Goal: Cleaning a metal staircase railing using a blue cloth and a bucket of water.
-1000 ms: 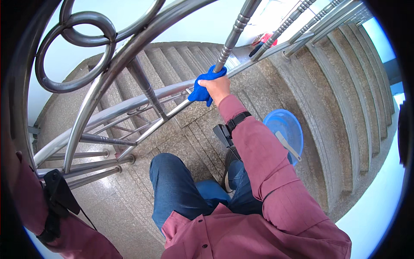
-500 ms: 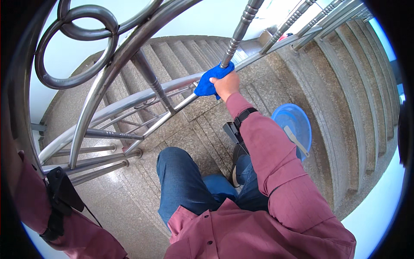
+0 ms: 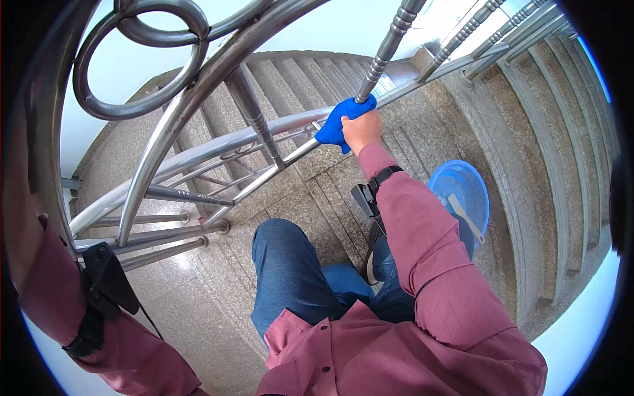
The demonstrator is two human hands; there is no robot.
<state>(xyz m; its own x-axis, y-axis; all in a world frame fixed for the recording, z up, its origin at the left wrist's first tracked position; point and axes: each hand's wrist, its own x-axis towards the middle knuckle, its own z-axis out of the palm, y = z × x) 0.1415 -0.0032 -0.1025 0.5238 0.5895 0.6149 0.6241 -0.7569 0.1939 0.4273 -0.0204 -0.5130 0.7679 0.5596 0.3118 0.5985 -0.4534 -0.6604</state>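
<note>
My right hand (image 3: 362,131) is closed on a bright blue cloth (image 3: 339,123). The cloth is wrapped about the lower rail (image 3: 303,150) where the foot of a ribbed metal baluster (image 3: 394,45) meets it. My left arm reaches up along the left rim. Only a shadowed part of my left hand (image 3: 25,168) shows, beside a thick metal post (image 3: 56,119); its fingers are hidden.
A blue plastic basin (image 3: 459,173) with a pale-handled scraper-like tool (image 3: 466,218) stands right of my legs. Curved stone steps (image 3: 551,171) rise at the right; more steps (image 3: 277,82) lie beyond the railing. A curved handrail with metal rings (image 3: 142,109) stands at upper left.
The whole view has shifted a little, so the scene sits further right. My right hand keeps the cloth at the same baluster foot.
</note>
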